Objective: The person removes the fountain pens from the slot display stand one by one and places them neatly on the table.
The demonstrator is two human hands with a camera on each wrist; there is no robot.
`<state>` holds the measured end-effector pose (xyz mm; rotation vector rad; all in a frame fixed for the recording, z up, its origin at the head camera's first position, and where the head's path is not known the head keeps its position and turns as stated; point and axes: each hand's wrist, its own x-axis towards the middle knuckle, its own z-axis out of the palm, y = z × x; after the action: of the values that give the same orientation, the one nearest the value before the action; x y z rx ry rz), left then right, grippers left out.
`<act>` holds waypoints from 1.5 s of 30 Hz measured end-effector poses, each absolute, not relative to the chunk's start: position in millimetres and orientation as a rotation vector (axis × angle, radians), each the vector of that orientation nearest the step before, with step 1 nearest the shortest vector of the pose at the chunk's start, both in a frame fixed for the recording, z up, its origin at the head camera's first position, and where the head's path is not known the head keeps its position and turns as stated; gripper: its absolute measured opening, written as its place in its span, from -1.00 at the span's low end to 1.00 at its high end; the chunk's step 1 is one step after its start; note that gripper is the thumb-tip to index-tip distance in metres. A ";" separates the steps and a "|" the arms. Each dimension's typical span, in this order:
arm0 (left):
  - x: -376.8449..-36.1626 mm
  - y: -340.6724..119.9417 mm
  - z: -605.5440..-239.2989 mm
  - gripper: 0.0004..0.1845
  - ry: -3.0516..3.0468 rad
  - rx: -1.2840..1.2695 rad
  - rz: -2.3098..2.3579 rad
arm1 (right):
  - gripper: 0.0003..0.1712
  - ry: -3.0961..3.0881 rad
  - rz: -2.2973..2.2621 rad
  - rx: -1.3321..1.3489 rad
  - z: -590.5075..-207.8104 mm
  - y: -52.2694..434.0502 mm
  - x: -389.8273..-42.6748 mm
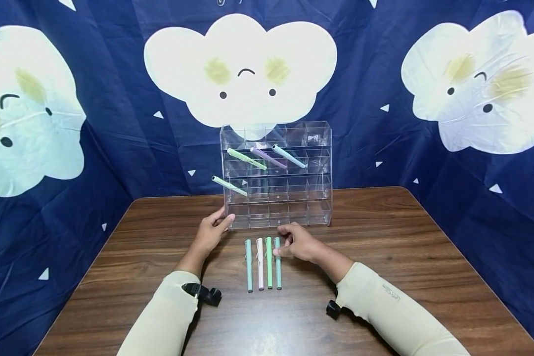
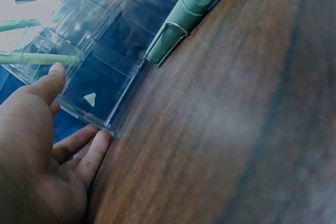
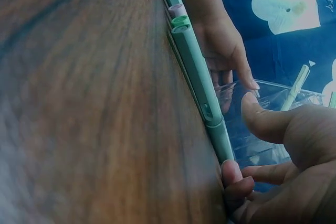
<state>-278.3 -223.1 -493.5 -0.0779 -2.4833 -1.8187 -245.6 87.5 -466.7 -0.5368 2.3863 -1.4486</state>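
- Pens (image 1: 263, 263) — four lie side by side on the wooden surface (image 1: 382, 277), parallel, just in front of the clear rack; from the person's left: teal, pale pink, green, teal. The tidy row keeps each one separately reachable.
- Rightmost teal pen (image 1: 278, 263) — the nearest to the right hand; in the right wrist view it (image 3: 202, 95) runs along the surface with a fingertip (image 3: 231, 170) against its cap end.
- Right hand (image 1: 299, 243) — rests on the surface beside the row, fingers loosely curled, fingertips touching the top of the rightmost pen; the pen still lies flat and no closed grip on it is visible.
- Left hand (image 1: 213, 230) — fingers relaxed and nearly straight, thumb (image 2: 50, 82) and fingertips laid against the rack's lower left corner, apparently steadying the light rack.
- Acrylic rack (image 1: 277, 174) — a transparent, tiered grid of compartments standing upright at the back of the surface; its clear walls leave the contents visible.
- Stored pens (image 1: 267, 157) — four sit tilted in the rack: green, lilac and pale blue in an upper row, one green (image 1: 229, 186) lower left, each leaning with its end protruding.
- Backdrop (image 1: 115, 99) — dark blue cloth printed with white clouds.
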 end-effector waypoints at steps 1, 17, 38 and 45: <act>-277.9 -222.6 -493.2 -0.31 -2.485 -0.079 -1.818 | -0.06 2.386 -1.458 -0.524 -465.9 87.7 -245.5; -276.8 -222.8 -492.7 -0.31 -2.481 -0.064 -1.842 | -0.09 2.443 -1.291 -0.648 -436.4 80.9 -244.1; -278.9 -220.5 -495.3 -0.35 -2.470 -0.069 -1.819 | -0.42 2.419 -1.475 -0.836 -367.2 47.4 -278.0; -278.1 -220.6 -494.1 -0.37 -2.456 -0.081 -1.817 | -0.51 2.361 -1.642 -0.831 -361.3 25.4 -291.9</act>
<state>-278.1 -220.6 -494.1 -0.0812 -2.4563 -1.8172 -291.9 25.4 -361.3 -0.8308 2.3608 -1.6420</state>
